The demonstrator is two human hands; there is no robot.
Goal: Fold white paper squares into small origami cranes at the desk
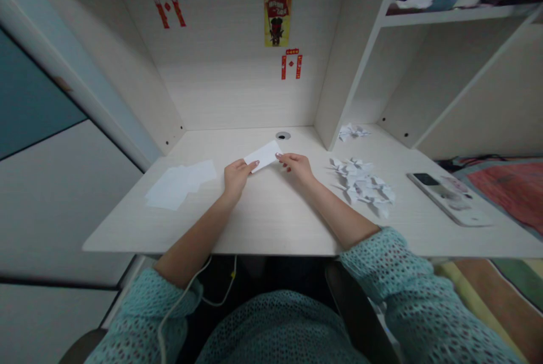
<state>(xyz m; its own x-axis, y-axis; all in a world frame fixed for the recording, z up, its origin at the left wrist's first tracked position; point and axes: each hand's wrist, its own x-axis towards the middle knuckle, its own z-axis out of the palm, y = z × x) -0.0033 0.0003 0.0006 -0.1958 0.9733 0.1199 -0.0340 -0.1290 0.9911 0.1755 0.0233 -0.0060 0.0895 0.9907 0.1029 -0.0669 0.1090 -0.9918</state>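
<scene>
A white sheet of paper (263,155), seemingly folded into a narrow rectangle, is held between my two hands above the desk. My left hand (238,177) pinches its left end, thumb on top. At the other end, the thumb and fingers of my right hand (298,166) grip the right corner. Loose white paper sheets (178,184) lie overlapped to the left of my left hand. To the right of my right forearm is a cluster of small folded white paper pieces (360,180), with a few more paper pieces (354,131) farther back.
The pale desk (271,222) has a cable hole (283,136) near its back panel. A phone-like device (449,198) lies at the right. A divider (360,58) rises behind the folded pieces. A white cable (182,296) hangs by my left sleeve.
</scene>
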